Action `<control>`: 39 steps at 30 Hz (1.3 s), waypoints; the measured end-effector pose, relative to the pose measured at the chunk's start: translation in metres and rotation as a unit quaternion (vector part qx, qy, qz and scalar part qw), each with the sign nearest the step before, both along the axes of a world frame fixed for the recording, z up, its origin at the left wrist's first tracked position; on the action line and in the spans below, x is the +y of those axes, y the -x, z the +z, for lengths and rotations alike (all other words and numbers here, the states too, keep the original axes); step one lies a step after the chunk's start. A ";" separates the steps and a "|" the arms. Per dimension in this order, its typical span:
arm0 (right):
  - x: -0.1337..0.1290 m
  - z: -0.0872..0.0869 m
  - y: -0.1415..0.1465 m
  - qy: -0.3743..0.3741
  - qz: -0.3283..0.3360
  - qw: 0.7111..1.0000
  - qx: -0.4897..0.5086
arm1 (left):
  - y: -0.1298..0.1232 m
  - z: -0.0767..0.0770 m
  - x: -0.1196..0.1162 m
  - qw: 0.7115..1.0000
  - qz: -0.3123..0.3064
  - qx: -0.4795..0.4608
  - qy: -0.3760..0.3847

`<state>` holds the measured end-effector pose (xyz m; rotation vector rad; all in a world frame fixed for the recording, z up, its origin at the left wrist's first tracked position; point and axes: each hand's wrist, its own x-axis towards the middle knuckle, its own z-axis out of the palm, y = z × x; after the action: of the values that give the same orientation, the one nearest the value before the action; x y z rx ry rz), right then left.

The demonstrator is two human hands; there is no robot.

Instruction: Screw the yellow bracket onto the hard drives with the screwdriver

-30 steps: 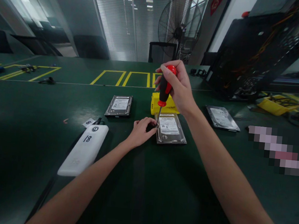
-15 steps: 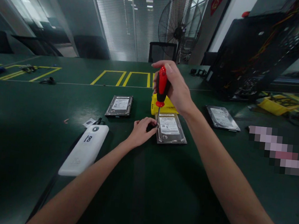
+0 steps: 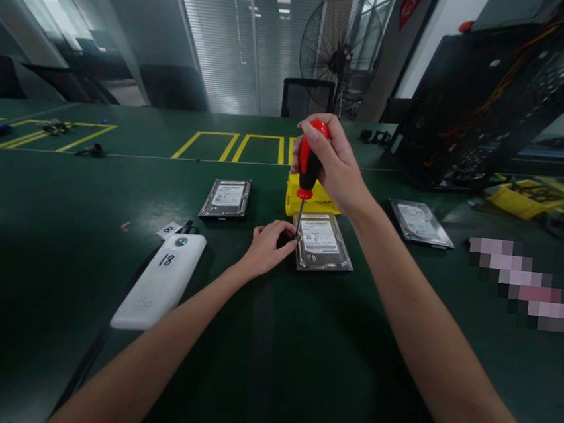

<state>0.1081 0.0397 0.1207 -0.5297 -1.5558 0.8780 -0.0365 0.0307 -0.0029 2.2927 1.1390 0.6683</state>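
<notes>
My right hand (image 3: 334, 160) is wrapped round the red and black handle of a screwdriver (image 3: 309, 167), held nearly upright. The screwdriver's tip meets the left edge of a hard drive (image 3: 330, 259) with a white label, lying flat on the green table. My left hand (image 3: 271, 244) rests beside that edge, thumb and forefinger closed around the spot where the tip comes down. Whatever sits between those fingertips is too small to make out. Directly behind the drive stands a yellow plastic piece (image 3: 294, 199), partly covered by my right hand.
A second hard drive (image 3: 226, 199) lies to the left and a third hard drive (image 3: 420, 223) to the right. A white device marked 18 (image 3: 160, 283) with a black cable is near my left forearm. A large black case (image 3: 472, 103) stands back right, near a yellow part (image 3: 517, 197).
The screwdriver's handle has tilted slightly to the right, and my right hand's grip on it has shifted, with the thumb now lying across it. My left hand and the drive stay put.
</notes>
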 end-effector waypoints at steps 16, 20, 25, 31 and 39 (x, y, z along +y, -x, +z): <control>0.008 -0.005 -0.004 0.017 -0.004 1.000 0.020 | 0.000 0.002 -0.001 1.000 -0.001 0.000 0.000; 0.009 -0.005 -0.005 0.012 0.004 1.000 0.025 | 0.000 0.002 -0.001 1.000 -0.004 -0.001 0.001; 0.009 -0.005 -0.002 0.002 0.020 0.999 0.028 | 0.000 0.001 0.000 1.000 -0.005 -0.001 0.001; 0.006 -0.006 0.001 0.001 -0.021 1.000 -0.014 | 0.000 0.002 -0.001 1.000 0.000 0.006 0.003; 0.001 -0.003 0.006 0.013 -0.016 1.000 -0.019 | -0.001 0.000 0.000 1.000 0.001 0.003 -0.006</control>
<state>0.1026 0.0405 0.1174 -0.5916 -1.5669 0.8695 -0.0356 0.0304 -0.0033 2.3060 1.1433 0.6718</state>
